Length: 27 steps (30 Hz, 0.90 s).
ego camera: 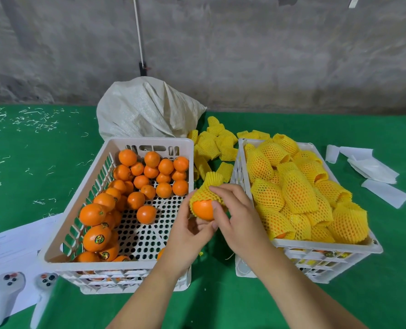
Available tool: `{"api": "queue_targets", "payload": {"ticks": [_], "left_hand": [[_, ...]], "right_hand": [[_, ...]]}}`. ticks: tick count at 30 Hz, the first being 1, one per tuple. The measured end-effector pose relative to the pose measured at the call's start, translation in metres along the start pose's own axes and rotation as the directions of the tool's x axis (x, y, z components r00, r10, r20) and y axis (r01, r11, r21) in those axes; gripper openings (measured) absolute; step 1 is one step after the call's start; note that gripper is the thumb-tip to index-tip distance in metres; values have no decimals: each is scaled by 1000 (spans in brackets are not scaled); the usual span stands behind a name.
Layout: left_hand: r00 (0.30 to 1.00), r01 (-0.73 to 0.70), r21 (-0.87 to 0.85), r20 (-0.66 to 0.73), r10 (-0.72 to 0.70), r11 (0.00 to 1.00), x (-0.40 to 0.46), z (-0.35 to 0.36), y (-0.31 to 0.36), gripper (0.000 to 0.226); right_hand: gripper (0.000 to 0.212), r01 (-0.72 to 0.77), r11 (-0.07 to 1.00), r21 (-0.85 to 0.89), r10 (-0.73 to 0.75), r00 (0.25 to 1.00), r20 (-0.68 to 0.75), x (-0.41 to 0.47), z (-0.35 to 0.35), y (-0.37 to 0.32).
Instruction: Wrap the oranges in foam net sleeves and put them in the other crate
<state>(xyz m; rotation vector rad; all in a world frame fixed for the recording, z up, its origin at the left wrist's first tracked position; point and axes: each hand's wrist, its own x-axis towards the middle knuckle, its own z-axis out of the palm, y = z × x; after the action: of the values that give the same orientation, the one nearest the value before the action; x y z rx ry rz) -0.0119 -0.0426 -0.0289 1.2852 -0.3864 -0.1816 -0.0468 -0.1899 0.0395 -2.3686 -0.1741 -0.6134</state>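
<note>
At the far left of the green bench [221,305] lie two white controllers [5,295] on a sheet of paper [19,241]. Just beside them stands the left crate [83,205], white and perforated, holding bare oranges [140,184] along its far end and left wall — part of its floor shows bare. Behind it slumps a white woven sack [145,110] against the grey wall.

Between the two crates the hands meet on one orange [203,210]. The left hand [192,236] cups it from below, fingers curled round the fruit. The right hand [235,210] pinches the yellow foam net sleeve [209,188], which covers the top of the orange while its lower part is bare; the sleeve's free end stands up above it.

Behind the hands a loose pile of empty sleeves [216,143] lies on the bench. The right crate [328,248] is heaped with wrapped oranges [297,193]. Further right lie white paper pieces [373,167].
</note>
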Motion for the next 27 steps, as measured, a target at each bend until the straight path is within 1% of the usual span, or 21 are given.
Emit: {"api": "queue_targets", "payload": {"ticks": [3, 6, 8, 10, 11, 12, 13, 14, 15, 16, 18, 19, 20, 22, 24, 26, 27], "left_hand": [[997, 19, -8, -79, -19, 1000, -1, 3, 1, 70], [990, 18, -71, -140, -28, 997, 0, 5, 2, 62], [984, 8, -97, -177, -25, 995, 0, 5, 0, 58], [976, -25, -51, -219, 13, 998, 0, 5, 0, 56], [973, -37, -14, -228, 33, 999, 0, 5, 0, 59], [972, -44, 9, -229, 45, 999, 0, 4, 0, 63], [975, -44, 14, -218, 46, 999, 0, 3, 0, 69], [980, -40, 11, -195, 41, 999, 0, 2, 0, 75], [986, -33, 9, -163, 34, 999, 1, -1, -1, 79], [992, -24, 11, -126, 26, 1000, 1, -2, -2, 80], [998, -20, -3, -66, 20, 1000, 2, -3, -2, 76], [997, -29, -26, -68, 27, 999, 2, -3, -3, 72], [995, -36, -53, -97, 31, 998, 1, -1, -3, 68], [977, -30, -56, -213, 18, 998, 3, 1, -4, 64], [949, -19, -25, -316, 10, 1000, 4, 1, -6, 61], [943, -5, -6, -332, 3, 1000, 3, -1, -6, 61], [955, 8, -9, -296, -10, 1000, 3, -3, -6, 63]], "right_hand": [[30, 135, 986, -95, -138, 990, -23, 2, -4, 8], [31, 182, 969, -167, -192, 980, -43, 5, -6, 14], [32, 251, 953, -167, -259, 966, -23, 0, -4, 9], [36, 287, 939, -188, -290, 957, 12, -7, 1, 2], [40, 253, 943, -218, -257, 966, 8, -8, 4, 0], [43, 171, 957, -233, -180, 983, -18, -9, 7, -1], [46, 57, 978, -201, -68, 997, -47, -9, 10, 0], [46, -58, 990, -129, 50, 997, -62, -9, 13, 0], [45, -138, 989, -51, 136, 989, -57, -9, 15, 0], [43, -179, 984, -4, 179, 983, -49, -9, 17, 1], [41, -200, 980, 20, 201, 977, -72, -11, 19, 6], [38, -199, 980, 28, 201, 975, -96, -12, 19, 8], [35, -185, 982, 29, 187, 975, -121, -14, 19, 9], [30, -94, 996, 1, 94, 986, -140, -23, 23, 8], [30, -43, 999, 2, 43, 994, -103, -35, 31, 2], [36, -100, 994, 43, 103, 992, -77, -35, 35, 0], [40, -150, 987, 62, 154, 985, -72, -32, 35, 1]]}}
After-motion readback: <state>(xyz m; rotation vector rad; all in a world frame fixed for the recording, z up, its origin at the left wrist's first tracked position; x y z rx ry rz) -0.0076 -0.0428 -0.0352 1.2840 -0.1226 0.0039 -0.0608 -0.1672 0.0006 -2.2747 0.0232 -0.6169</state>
